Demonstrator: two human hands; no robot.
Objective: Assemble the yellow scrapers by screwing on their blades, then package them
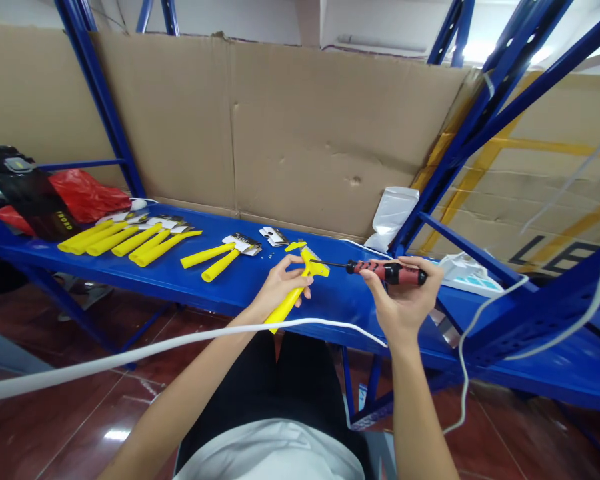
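Note:
My left hand (285, 283) is closed round a yellow-handled scraper (283, 312), its wide head tilted up over the blue shelf. In my right hand (407, 300) is a screwdriver (385, 271) with a red and black handle. The screwdriver's shaft points left, and its tip meets the scraper's head; whether it sits in a screw is too small to tell. Just behind the head lies a small yellow piece (295, 247). A black and white card (274, 236) rests beside it, with tiny loose bits (267, 255) in front.
Several yellow scrapers with cards (145, 240) lie at the left, and two more (220, 256) nearer the middle. A black bottle (25, 193) and red bag (87, 193) stand far left. Blue posts (460, 147) frame the shelf (240, 287); a white cable (180, 335) crosses in front.

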